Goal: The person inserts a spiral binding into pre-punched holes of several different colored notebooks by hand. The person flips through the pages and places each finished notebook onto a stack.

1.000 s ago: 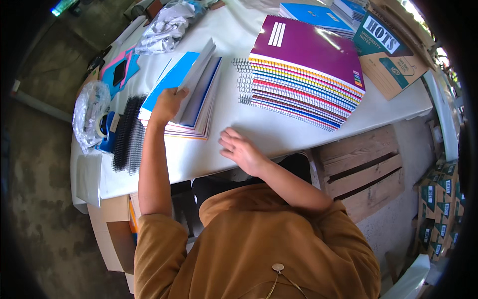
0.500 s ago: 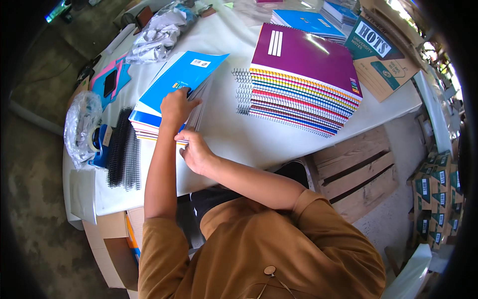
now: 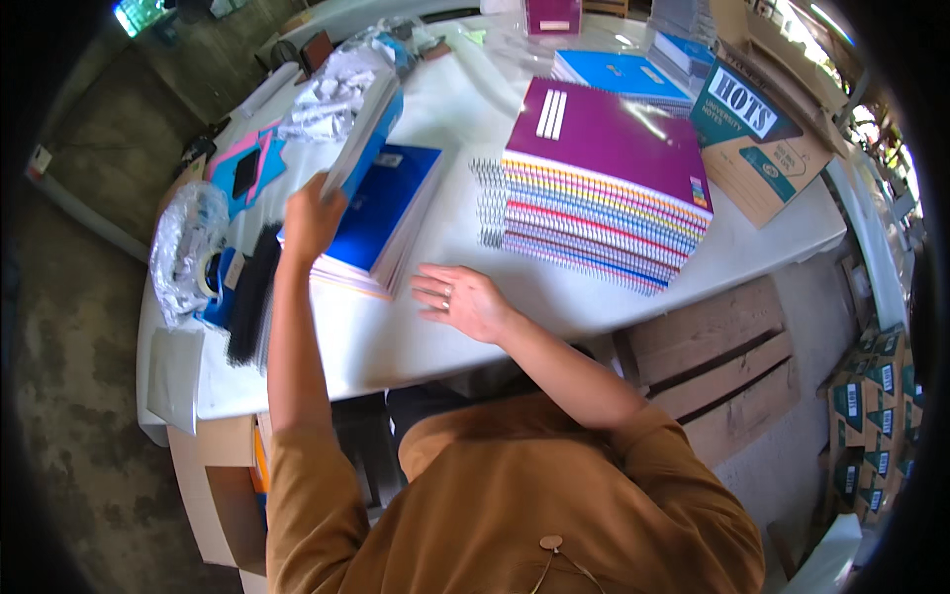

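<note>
My left hand (image 3: 315, 213) is closed on the lower end of a light blue notebook (image 3: 372, 127), tilted up on its edge so that its white pages show. Under it lies a short stack of notebooks with a dark blue cover (image 3: 384, 213) on top. My right hand (image 3: 463, 300) is apart from the stack's right side, fingers stretched out and holding nothing. Black spiral coils (image 3: 254, 297) lie left of the stack. To the right stands a tall pile of spiral-bound notebooks, a purple one (image 3: 614, 144) uppermost.
Left of the coils are a blue tape dispenser (image 3: 226, 287), a clear plastic bag (image 3: 183, 252) and a phone (image 3: 246, 172) on coloured sheets. Crumpled plastic (image 3: 332, 104) lies behind. A cardboard box (image 3: 757, 139) stands at the right, near more blue notebooks (image 3: 623, 74).
My left hand has lifted the light blue notebook and tipped it up to the left, baring the dark blue cover. My right hand has left the stack's edge, moved right and opened.
</note>
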Demonstrator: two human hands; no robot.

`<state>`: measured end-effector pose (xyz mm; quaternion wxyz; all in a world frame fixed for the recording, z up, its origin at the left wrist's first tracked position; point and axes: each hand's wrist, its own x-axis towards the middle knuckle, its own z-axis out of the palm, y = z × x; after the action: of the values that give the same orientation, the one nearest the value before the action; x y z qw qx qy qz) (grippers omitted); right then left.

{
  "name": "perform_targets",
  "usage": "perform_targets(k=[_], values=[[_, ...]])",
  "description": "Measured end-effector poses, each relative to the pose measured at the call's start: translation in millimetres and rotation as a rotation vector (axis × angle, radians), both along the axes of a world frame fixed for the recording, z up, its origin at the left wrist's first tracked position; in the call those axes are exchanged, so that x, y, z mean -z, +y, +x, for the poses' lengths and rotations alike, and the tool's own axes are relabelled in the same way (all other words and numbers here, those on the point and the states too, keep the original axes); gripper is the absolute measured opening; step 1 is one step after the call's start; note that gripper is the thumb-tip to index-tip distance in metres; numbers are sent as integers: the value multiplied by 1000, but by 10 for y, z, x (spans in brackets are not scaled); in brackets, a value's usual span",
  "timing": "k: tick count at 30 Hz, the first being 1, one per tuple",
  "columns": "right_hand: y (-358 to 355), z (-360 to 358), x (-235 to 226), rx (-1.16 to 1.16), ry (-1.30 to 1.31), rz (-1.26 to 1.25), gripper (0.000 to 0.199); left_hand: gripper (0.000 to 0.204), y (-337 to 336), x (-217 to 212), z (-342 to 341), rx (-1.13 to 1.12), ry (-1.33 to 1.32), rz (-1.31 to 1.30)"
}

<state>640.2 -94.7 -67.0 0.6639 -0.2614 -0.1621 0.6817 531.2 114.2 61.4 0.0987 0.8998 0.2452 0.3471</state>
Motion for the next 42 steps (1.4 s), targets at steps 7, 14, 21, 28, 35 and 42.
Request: perform_targets(k=[7, 14, 21, 28, 35, 42], values=[[-496, 373, -749, 44, 63, 216, 91, 22, -1305, 108, -1204, 327, 176, -143], [-648, 287, -453, 324, -510, -48, 33, 54, -1592, 547, -1396, 288, 544, -132], [-936, 425, -1282, 565, -1014, 407, 25, 59, -1196, 548, -1110, 155, -586, -858], [-925, 593, -688, 657, -845, 210, 19, 24, -1291, 1197, -683, 129, -445, -1079], [-987, 495, -471, 473, -701, 80, 22, 30, -1321, 1312, -692, 102, -442, -1035], [-915, 656, -923, 380, -1015, 287, 24, 25, -1229, 1190, -852, 49, -336, -923]])
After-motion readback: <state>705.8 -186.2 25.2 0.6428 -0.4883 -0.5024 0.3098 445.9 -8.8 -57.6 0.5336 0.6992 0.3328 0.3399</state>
